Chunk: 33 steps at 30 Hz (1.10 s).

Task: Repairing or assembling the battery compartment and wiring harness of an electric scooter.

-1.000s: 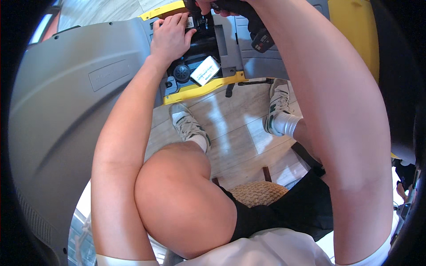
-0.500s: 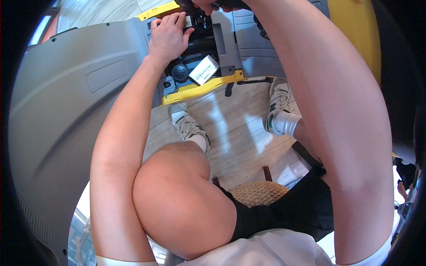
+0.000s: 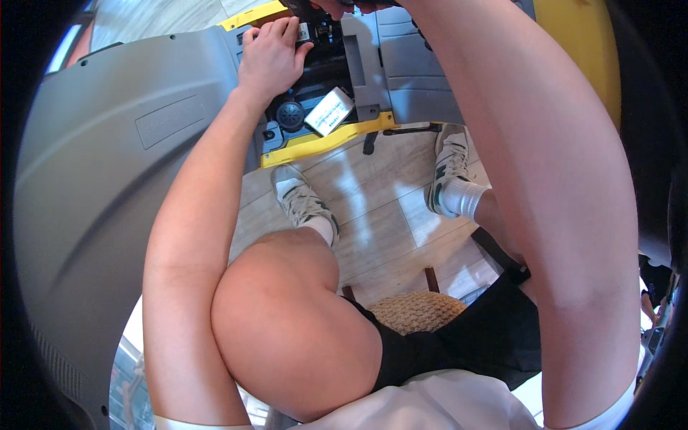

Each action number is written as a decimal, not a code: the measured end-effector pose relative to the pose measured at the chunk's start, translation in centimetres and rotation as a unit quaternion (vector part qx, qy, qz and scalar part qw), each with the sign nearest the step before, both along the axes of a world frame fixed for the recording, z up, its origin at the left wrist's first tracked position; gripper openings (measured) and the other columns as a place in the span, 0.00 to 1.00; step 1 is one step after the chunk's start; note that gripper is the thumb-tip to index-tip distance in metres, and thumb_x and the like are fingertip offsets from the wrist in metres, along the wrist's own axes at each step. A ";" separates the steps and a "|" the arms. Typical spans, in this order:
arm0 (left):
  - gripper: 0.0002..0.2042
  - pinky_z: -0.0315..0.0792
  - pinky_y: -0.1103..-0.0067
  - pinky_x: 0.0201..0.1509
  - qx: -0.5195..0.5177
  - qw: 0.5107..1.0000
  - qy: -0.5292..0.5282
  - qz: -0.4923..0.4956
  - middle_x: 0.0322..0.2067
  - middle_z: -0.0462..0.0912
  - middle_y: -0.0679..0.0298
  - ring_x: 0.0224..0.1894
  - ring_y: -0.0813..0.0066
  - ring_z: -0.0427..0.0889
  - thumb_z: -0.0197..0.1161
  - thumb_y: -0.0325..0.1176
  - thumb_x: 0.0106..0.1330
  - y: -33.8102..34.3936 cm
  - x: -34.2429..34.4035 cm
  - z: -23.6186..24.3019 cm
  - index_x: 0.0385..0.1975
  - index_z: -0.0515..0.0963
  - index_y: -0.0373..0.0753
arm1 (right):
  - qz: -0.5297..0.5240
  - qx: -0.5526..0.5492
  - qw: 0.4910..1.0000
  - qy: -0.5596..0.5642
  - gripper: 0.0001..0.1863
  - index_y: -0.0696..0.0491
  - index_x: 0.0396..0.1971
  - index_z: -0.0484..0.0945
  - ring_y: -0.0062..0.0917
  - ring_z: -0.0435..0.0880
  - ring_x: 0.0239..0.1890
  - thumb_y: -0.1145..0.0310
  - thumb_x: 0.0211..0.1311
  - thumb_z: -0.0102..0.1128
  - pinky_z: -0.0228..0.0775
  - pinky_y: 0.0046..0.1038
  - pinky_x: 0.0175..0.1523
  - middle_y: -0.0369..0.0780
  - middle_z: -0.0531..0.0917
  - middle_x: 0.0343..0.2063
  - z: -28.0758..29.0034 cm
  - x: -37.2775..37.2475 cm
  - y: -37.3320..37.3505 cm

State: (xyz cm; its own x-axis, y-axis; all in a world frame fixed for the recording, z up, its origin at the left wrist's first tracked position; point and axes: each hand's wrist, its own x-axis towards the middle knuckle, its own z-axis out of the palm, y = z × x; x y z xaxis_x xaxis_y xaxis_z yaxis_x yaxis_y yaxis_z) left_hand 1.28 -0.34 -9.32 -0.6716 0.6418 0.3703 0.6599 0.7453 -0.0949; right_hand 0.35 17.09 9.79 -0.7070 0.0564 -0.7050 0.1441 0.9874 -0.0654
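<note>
The plank floor [image 3: 380,208] is brightly lit and streaked with pale glare, while straight edges are bent toward the blackened rim.

Right grip [image 3: 338,7] higher in view, black tool [image 3: 302,8] shifted left, now mostly hidden

Seen from my remote station: one left hand [image 3: 271,63], fingers bent at the far left corner of an open bay [image 3: 326,72], thumb spread; one right hand [image 3: 334,8], partly cut off by the upper border, closed around a dark tool [image 3: 301,6]. Along the bay's yellow near edge [image 3: 322,146] I count one white labelled box [image 3: 330,112], askew toward the near right corner, and one round black slotted part [image 3: 290,115] left of it. Nearer still, I enter two laced shoes [image 3: 305,197], plank floor [image 3: 373,215].
</note>
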 end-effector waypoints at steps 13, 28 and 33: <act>0.26 0.63 0.67 0.58 0.010 1.000 -0.025 -0.004 0.52 0.80 0.61 0.55 0.68 0.78 0.61 0.51 0.67 -0.1 0.6 0.3 0.57 0.76 0.37 | -0.015 -0.020 1.000 -0.011 0.07 0.54 0.26 0.86 0.34 0.80 0.25 0.68 0.57 0.62 0.72 0.39 0.37 0.44 0.84 0.25 -0.8 0.8 -0.1; 0.25 0.62 0.64 0.59 0.033 0.996 -0.088 0.009 0.50 0.77 0.61 0.57 0.64 0.75 0.69 0.42 0.59 1.4 0.9 2.0 0.54 0.74 0.39 | -0.093 -0.138 0.972 0.164 0.13 0.58 0.32 0.85 0.27 0.81 0.17 0.64 0.51 0.69 0.74 0.30 0.24 0.43 0.80 0.15 -0.7 4.4 3.3; 0.32 0.62 0.65 0.58 0.010 0.996 -0.088 0.015 0.54 0.77 0.59 0.57 0.64 0.75 0.71 0.42 0.58 -0.2 1.3 2.5 0.61 0.70 0.35 | -0.244 -0.341 0.870 0.259 0.15 0.59 0.35 0.85 0.51 0.86 0.41 0.65 0.49 0.66 0.79 0.40 0.47 0.57 0.85 0.31 -3.1 14.4 3.3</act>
